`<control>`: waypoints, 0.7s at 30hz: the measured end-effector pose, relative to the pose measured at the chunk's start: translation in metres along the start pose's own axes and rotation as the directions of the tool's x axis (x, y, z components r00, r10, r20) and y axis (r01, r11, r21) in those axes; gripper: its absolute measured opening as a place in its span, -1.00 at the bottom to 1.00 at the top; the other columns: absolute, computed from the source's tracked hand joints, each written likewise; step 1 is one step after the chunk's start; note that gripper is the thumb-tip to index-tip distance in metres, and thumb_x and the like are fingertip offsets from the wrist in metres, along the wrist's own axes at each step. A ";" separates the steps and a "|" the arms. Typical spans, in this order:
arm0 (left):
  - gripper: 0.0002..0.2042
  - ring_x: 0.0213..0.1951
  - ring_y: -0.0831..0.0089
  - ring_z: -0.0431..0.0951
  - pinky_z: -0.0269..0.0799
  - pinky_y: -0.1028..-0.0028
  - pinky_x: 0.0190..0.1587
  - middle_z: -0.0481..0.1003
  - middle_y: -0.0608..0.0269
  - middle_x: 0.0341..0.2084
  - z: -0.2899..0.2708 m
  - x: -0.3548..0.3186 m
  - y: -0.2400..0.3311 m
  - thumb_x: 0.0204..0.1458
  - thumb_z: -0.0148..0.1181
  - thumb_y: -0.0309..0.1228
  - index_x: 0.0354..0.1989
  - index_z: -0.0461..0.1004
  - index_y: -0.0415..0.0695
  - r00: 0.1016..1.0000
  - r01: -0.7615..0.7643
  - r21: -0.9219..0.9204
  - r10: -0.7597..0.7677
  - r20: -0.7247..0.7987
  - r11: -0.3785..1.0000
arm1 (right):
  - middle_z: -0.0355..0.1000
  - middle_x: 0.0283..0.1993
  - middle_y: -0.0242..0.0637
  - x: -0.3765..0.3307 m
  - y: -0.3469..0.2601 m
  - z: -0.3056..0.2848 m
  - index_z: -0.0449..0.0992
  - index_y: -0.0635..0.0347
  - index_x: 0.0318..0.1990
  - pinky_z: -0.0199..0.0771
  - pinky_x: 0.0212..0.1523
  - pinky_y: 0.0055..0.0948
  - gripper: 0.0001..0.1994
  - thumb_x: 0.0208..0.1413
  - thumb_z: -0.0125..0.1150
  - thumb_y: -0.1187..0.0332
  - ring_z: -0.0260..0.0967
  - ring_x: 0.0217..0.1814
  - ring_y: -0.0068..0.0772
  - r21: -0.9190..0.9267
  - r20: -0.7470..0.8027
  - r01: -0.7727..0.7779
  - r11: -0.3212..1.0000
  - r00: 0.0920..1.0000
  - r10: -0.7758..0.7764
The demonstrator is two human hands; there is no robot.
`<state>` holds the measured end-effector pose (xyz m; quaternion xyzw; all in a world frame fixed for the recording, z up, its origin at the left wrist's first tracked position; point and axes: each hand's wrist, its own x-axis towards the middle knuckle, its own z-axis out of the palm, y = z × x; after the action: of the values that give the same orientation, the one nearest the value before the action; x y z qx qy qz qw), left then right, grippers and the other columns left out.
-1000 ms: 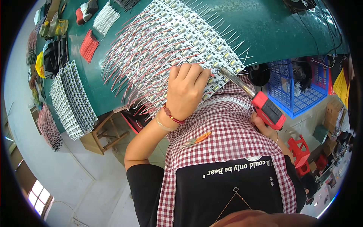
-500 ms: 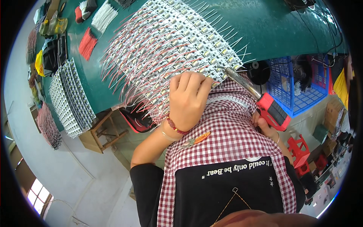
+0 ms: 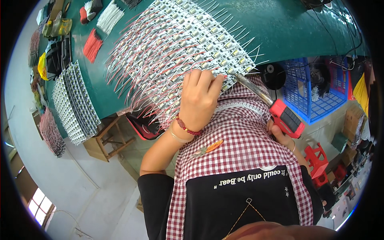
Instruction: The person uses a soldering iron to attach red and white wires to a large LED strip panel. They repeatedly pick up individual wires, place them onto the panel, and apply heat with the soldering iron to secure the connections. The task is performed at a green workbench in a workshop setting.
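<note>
Left hand (image 3: 199,100) curled, fingertips pressing the LED strips (image 3: 180,44); right hand (image 3: 282,136) gripping the soldering iron (image 3: 266,102), tip pointing far-left.

Right hand (image 3: 282,138) mostly hidden behind red tool handle (image 3: 286,118); grip not readable. Left hand (image 3: 199,100) covers strips beneath; fingertip contact unclear. Tool tip (image 3: 231,75) too small to judge touching. Wired strip sheet (image 3: 176,48) cut off at top edge.
</note>
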<state>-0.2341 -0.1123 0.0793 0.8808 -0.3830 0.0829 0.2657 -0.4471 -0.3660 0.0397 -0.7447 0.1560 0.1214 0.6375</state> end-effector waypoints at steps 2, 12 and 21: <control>-0.82 -0.36 0.31 0.33 0.23 0.33 -0.30 0.29 0.23 -0.47 0.001 0.000 -0.001 -0.09 0.18 -0.55 -0.26 0.53 -0.23 1.000 -0.012 -0.002 0.012 0.006 1.000 | 0.47 -0.47 -0.29 -0.001 0.007 0.000 0.52 0.20 -0.45 0.39 -0.33 -0.29 -0.84 -0.05 0.31 0.31 0.41 -0.40 -0.23 -0.017 -0.009 0.024 1.000 1.000 -0.024; -0.82 -0.35 0.29 0.33 0.26 0.33 -0.28 0.29 0.20 -0.44 -0.002 0.002 0.000 -0.08 0.18 -0.54 -0.27 0.52 -0.27 0.998 -0.038 0.021 0.037 0.056 0.999 | 0.46 -0.44 -0.26 0.002 -0.002 0.002 0.53 0.23 -0.40 0.39 -0.34 -0.30 -0.82 -0.06 0.31 0.30 0.40 -0.41 -0.21 -0.086 -0.017 0.086 0.993 0.996 -0.088; -0.84 -0.31 0.32 0.37 0.28 0.33 -0.22 0.34 0.23 -0.42 -0.004 0.006 0.003 -0.07 0.17 -0.52 -0.28 0.52 -0.25 0.995 -0.073 0.108 0.064 0.081 0.991 | 0.47 -0.45 -0.26 0.001 -0.006 0.002 0.52 0.22 -0.42 0.39 -0.33 -0.30 -0.80 -0.03 0.29 0.26 0.41 -0.40 -0.20 -0.036 0.002 0.050 0.998 0.999 -0.050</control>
<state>-0.2319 -0.1153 0.0861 0.8831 -0.4178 0.0791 0.1984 -0.4437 -0.3631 0.0443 -0.7596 0.1348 0.1084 0.6269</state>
